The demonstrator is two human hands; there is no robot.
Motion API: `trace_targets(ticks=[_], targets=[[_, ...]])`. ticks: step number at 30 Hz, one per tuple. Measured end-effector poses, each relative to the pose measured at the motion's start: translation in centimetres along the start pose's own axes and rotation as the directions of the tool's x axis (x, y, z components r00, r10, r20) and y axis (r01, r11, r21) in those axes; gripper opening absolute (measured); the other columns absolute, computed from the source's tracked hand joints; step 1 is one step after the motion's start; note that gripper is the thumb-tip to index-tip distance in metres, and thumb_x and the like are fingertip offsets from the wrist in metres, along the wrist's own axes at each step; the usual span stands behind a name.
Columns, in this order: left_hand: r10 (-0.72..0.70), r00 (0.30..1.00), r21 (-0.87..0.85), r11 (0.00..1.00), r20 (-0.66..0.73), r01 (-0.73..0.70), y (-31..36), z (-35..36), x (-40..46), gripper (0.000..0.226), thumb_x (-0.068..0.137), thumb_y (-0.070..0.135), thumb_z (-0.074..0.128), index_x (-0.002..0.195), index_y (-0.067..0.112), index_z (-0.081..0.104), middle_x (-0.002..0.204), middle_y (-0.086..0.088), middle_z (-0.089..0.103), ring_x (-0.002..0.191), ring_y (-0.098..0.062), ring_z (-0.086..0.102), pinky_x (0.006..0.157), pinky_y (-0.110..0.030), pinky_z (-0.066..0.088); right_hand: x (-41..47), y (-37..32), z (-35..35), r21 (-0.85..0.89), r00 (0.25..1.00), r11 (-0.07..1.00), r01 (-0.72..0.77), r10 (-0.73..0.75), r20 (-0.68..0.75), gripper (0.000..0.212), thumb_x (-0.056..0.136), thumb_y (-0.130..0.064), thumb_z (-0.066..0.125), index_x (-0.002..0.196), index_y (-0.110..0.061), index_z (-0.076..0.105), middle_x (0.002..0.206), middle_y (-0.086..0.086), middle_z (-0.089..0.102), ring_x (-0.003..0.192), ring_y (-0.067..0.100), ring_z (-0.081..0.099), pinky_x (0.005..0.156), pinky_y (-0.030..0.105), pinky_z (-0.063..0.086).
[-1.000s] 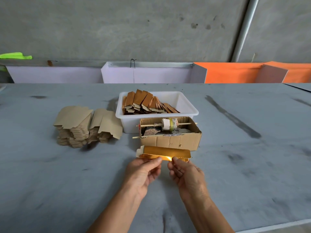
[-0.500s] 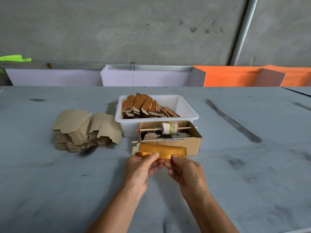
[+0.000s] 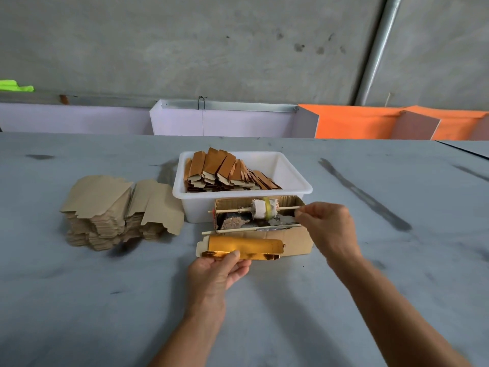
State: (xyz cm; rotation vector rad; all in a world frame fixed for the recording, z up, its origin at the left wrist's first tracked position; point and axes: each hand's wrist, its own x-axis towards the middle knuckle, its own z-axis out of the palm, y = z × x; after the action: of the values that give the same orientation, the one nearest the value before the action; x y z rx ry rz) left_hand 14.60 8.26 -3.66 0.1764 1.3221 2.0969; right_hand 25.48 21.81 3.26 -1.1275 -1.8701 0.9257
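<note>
My left hand point(image 3: 219, 268) pinches the near edge of a flat gold foil carton blank point(image 3: 246, 247), held just above the grey table in front of an open cardboard box point(image 3: 293, 241). My right hand point(image 3: 328, 229) pinches the right end of a thin wooden stick point(image 3: 235, 209) that lies across the top of that box. A white cloth roll with a yellow band point(image 3: 264, 208) is wrapped round the stick. A second stick point(image 3: 248, 229) lies across the box nearer to me.
A white plastic tub point(image 3: 293, 178) behind the cardboard box holds several folded brown-gold cartons point(image 3: 225, 170). A stack of flat kraft carton blanks point(image 3: 116, 207) lies to the left. White and orange panels line the table's far edge.
My right hand let go of the gold blank and moved up and right to the stick's end on the cardboard box. My left hand keeps hold of the blank.
</note>
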Motion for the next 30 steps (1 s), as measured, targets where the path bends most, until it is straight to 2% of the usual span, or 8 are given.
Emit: trace_targets(ticks=[3,6,8,11,13,16,21,30], targets=[[0.021,0.999,0.014,1.000,0.024,-0.021,-0.2,0.0,0.0,0.010,0.081,-0.008,0.063,0.072,-0.004,0.064,0.068,-0.023,0.069,0.060,-0.028,0.069,0.054,-0.028,0.056,2.3,-0.5,0.7,-0.240,0.996,0.970,0.043,-0.024,0.084,0.015,0.082,-0.016,0.062,0.078,-0.018,0.076,0.068,-0.001,0.066,0.066,0.018,0.059,0.050,0.025,0.042],[0.035,0.999,0.025,0.999,0.035,-0.036,-0.2,0.0,0.0,0.007,0.081,-0.008,0.064,0.074,-0.005,0.063,0.069,-0.024,0.068,0.061,-0.030,0.068,0.056,-0.029,0.057,4.4,-0.5,1.7,-0.506,0.973,0.853,0.126,-0.005,0.233,0.016,0.084,-0.024,0.058,0.081,-0.016,0.072,0.072,-0.001,0.060,0.080,0.020,0.054,0.054,0.023,0.039],[0.041,0.998,0.030,0.999,0.041,-0.042,-0.2,0.0,0.1,0.008,0.081,-0.007,0.064,0.073,-0.004,0.063,0.069,-0.025,0.068,0.063,-0.031,0.068,0.058,-0.030,0.058,5.6,-0.4,2.6,-0.578,0.954,0.798,0.171,0.012,0.299,0.017,0.083,-0.030,0.059,0.083,-0.017,0.070,0.076,-0.002,0.058,0.082,0.019,0.053,0.058,0.023,0.038],[0.060,0.997,0.051,0.997,0.051,-0.063,-0.1,-0.1,0.1,0.010,0.081,-0.007,0.064,0.072,-0.002,0.063,0.068,-0.022,0.068,0.064,-0.032,0.068,0.061,-0.031,0.059,6.9,-0.4,3.9,-0.740,0.920,0.586,0.331,-0.027,0.390,0.019,0.085,-0.035,0.056,0.087,-0.018,0.064,0.071,-0.005,0.049,0.076,0.014,0.046,0.065,0.026,0.030],[0.072,0.996,0.054,0.996,0.046,-0.074,-0.1,-0.2,0.2,0.011,0.081,-0.006,0.064,0.072,-0.001,0.064,0.067,-0.021,0.068,0.064,-0.031,0.068,0.060,-0.030,0.058,7.5,-0.4,4.4,-0.771,0.906,0.527,0.358,0.003,0.423,0.022,0.085,-0.040,0.057,0.084,-0.018,0.055,0.068,-0.006,0.045,0.068,0.011,0.041,0.071,0.029,0.029],[0.080,0.996,0.057,0.995,0.048,-0.083,0.0,-0.3,0.2,0.013,0.080,-0.005,0.065,0.069,0.002,0.066,0.068,-0.020,0.069,0.063,-0.030,0.069,0.060,-0.030,0.058,7.9,-0.4,4.8,-0.775,0.904,0.540,0.328,0.060,0.424,0.029,0.082,-0.041,0.061,0.073,-0.016,0.050,0.068,-0.005,0.047,0.063,0.010,0.038,0.070,0.028,0.030],[0.079,0.995,0.072,0.994,0.064,-0.084,-0.1,-0.3,0.1,0.014,0.080,-0.004,0.066,0.067,0.003,0.067,0.068,-0.021,0.070,0.064,-0.030,0.070,0.060,-0.029,0.058,7.5,-0.4,5.1,-0.715,0.902,0.669,0.203,0.157,0.403,0.028,0.079,-0.034,0.068,0.067,-0.021,0.046,0.073,-0.004,0.053,0.068,0.010,0.045,0.050,0.021,0.028],[0.073,0.996,0.110,0.991,0.059,-0.079,-0.3,-0.4,0.2,0.006,0.078,0.000,0.069,0.073,0.001,0.067,0.070,-0.019,0.071,0.067,-0.031,0.070,0.062,-0.031,0.058,7.0,-0.8,5.0,-0.620,0.914,0.779,0.094,0.180,0.365,0.022,0.078,-0.023,0.072,0.077,-0.016,0.051,0.079,0.000,0.058,0.073,0.013,0.054,0.052,0.018,0.040]])
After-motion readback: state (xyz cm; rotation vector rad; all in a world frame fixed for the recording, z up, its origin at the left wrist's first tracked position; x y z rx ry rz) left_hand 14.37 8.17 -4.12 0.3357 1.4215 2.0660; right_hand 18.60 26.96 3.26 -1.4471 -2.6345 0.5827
